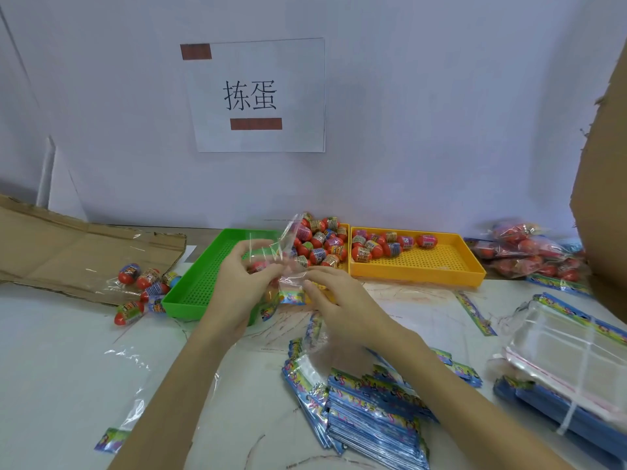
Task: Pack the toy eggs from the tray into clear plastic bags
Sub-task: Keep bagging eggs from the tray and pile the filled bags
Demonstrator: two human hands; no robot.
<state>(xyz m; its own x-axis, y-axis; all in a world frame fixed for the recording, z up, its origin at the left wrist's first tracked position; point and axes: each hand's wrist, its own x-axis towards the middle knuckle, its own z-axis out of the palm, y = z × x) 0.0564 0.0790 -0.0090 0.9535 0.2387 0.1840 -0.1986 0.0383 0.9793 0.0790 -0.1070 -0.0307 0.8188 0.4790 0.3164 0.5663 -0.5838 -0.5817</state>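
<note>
Both hands meet over the near edge of the green tray, working a clear plastic bag. The left hand has its fingers curled round the lower part of the bag, and a red toy egg shows through the film against its fingertips; which way that egg points is too blurred to tell. The right hand pinches the bag's lower right side, fingers bent in toward the left hand. The bag stands nearly upright with its long axis running up and tilted to the right, its upper end reaching above the pile of toy eggs heaped in the left yellow tray. These eggs lie at mixed angles, red ends pointing every way. A second yellow tray just to the right holds a smaller row of eggs along its far wall. Loose eggs lie left of the green tray beside flattened cardboard. Filled bags sit at far right, and stacks of printed header cards lie near on the table.
</note>
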